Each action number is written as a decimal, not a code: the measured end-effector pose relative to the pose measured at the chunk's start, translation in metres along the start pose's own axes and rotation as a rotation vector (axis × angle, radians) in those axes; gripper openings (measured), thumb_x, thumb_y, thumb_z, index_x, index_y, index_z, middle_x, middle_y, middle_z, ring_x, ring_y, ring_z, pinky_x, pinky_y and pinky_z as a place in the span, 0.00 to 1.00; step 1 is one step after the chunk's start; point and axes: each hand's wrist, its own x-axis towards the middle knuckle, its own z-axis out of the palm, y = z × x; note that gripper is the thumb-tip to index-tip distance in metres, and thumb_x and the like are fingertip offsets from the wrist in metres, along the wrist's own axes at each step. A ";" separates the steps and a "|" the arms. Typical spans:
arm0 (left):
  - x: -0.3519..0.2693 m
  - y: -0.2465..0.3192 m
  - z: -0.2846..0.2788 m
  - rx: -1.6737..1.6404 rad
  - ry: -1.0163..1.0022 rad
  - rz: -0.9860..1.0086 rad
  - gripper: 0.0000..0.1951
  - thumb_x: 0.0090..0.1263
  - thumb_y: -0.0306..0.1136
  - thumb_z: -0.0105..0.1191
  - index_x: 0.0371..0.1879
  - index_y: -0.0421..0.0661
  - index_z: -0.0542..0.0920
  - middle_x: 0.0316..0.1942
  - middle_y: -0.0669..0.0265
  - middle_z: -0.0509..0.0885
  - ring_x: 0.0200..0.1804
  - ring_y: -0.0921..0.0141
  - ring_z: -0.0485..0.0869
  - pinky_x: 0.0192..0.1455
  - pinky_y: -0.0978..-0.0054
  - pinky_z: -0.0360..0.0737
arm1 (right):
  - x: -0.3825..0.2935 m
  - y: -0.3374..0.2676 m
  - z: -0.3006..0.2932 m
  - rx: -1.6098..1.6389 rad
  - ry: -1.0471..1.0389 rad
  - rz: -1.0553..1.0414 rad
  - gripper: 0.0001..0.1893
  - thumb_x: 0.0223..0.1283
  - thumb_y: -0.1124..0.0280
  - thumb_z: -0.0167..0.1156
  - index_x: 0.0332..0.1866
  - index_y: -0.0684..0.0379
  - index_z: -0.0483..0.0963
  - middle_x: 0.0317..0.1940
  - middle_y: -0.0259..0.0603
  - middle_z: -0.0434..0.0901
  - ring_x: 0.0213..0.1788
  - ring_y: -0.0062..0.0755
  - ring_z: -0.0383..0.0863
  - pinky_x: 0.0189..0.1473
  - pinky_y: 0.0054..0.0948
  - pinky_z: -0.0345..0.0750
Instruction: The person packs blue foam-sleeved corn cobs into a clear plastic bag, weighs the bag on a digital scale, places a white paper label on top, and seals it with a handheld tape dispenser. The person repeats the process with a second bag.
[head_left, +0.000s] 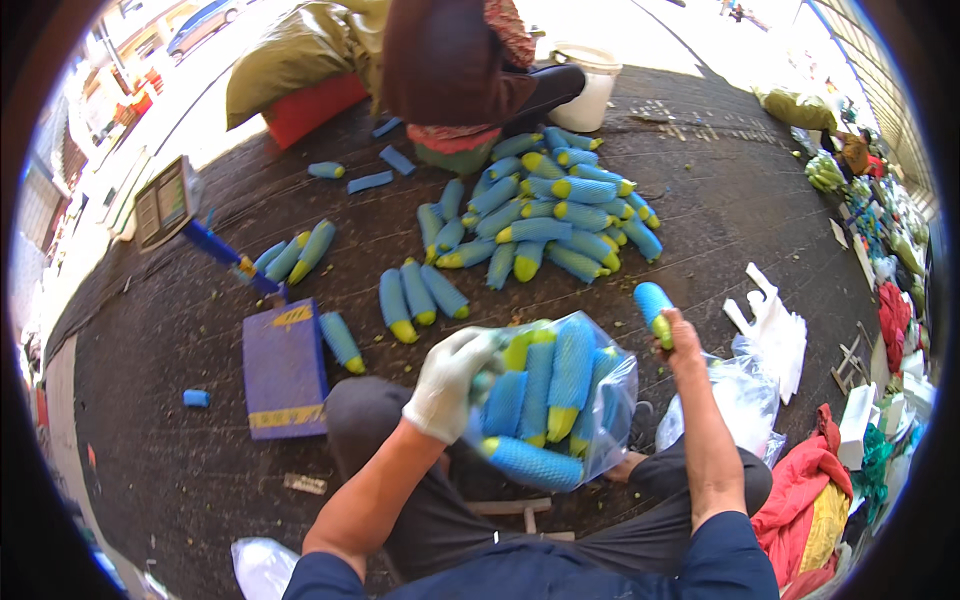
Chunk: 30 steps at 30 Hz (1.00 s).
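My left hand (457, 382), in a white knit glove, grips the rim of a clear plastic bag (619, 405) between my knees. Several yellow-green vegetables in blue foam net sleeves (571, 375) fill the bag; one lies crosswise at its near side. Bare, my right hand (679, 337) holds one sleeved vegetable (652, 304) by its uncovered green end, to the right of the bag and apart from it. Beyond the bag, a large heap of sleeved vegetables (555, 210) lies on the dark ground, with smaller groups to its left.
A platform scale (285, 375) stands at left, its display (165, 202) on a post. Plastic bags (724, 405) and a white glove (772, 330) lie at right, near red cloth (802, 480). Another person (457, 67) sits beyond the heap, beside a white bucket (589, 86).
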 end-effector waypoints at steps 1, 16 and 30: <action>-0.001 0.003 0.003 -0.012 -0.018 0.010 0.14 0.79 0.42 0.61 0.48 0.42 0.85 0.31 0.70 0.83 0.25 0.81 0.73 0.26 0.81 0.68 | -0.020 -0.005 0.000 0.084 -0.063 0.001 0.22 0.65 0.40 0.68 0.34 0.51 0.78 0.23 0.36 0.81 0.18 0.27 0.79 0.17 0.29 0.75; 0.017 0.001 0.004 -0.032 0.059 -0.050 0.20 0.80 0.47 0.63 0.54 0.39 0.82 0.28 0.65 0.82 0.20 0.81 0.69 0.20 0.79 0.63 | -0.296 0.051 0.081 0.264 -0.308 -0.198 0.19 0.72 0.53 0.67 0.53 0.57 0.75 0.31 0.35 0.81 0.22 0.20 0.78 0.20 0.22 0.75; 0.020 -0.009 0.002 -0.009 0.035 0.008 0.24 0.80 0.50 0.64 0.54 0.37 0.83 0.29 0.65 0.83 0.21 0.82 0.72 0.18 0.83 0.64 | -0.288 0.104 0.148 -0.512 -0.071 -0.672 0.23 0.69 0.65 0.69 0.65 0.65 0.81 0.50 0.57 0.88 0.50 0.54 0.91 0.56 0.42 0.85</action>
